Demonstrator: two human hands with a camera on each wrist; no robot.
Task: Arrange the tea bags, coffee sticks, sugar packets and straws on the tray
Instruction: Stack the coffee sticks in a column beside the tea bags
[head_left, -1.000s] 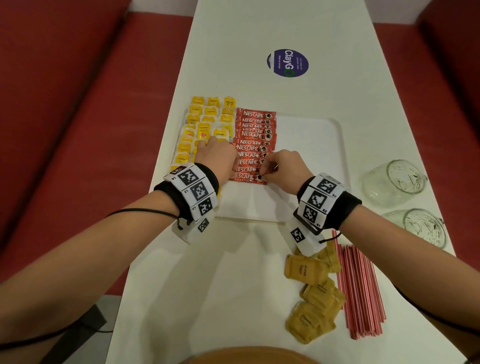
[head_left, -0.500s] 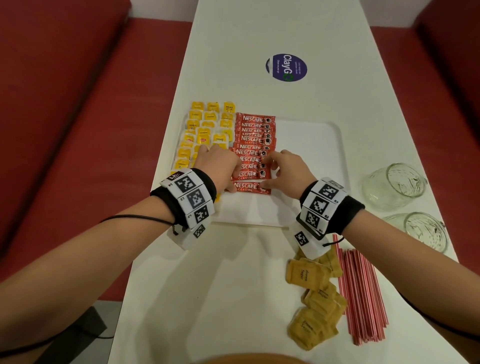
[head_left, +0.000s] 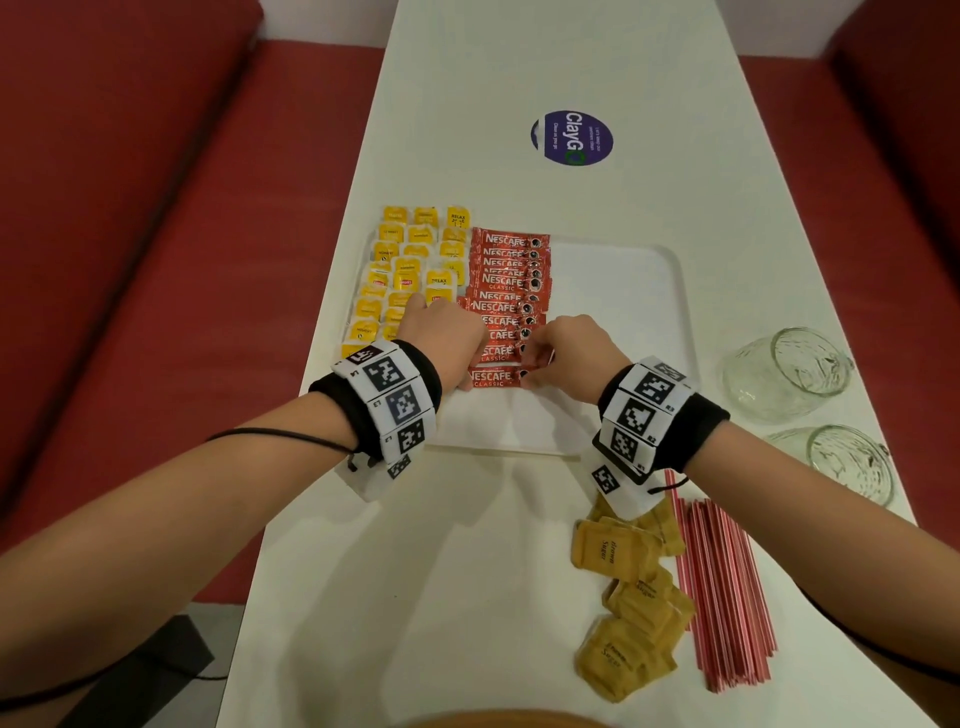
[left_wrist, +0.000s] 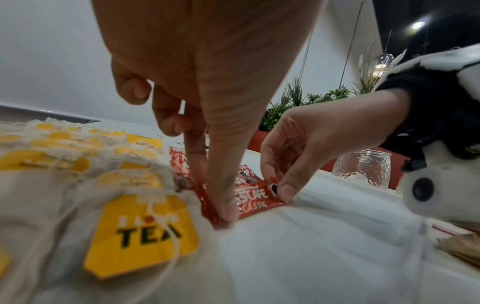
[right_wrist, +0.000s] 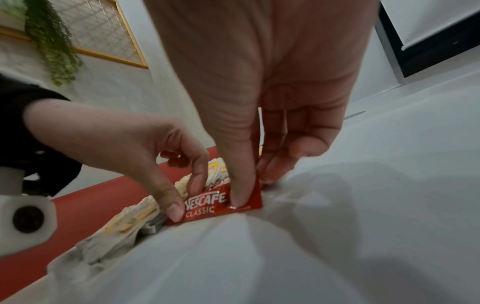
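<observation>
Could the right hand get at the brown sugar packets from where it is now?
Probably yes: the right hand pinches the nearest coffee stick, but the brown sugar packets lie uncovered just behind its wrist.

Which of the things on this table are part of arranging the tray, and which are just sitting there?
Part of the job: tray, tea bags, coffee sticks, sugar packets, straws.

Just lying about: two glass jars, round sticker.

tea bags (head_left: 410, 280), coffee sticks (head_left: 506, 291) rowed on tray (head_left: 623, 322); sugar packets (head_left: 623, 587), straws (head_left: 722, 587) off it
</observation>
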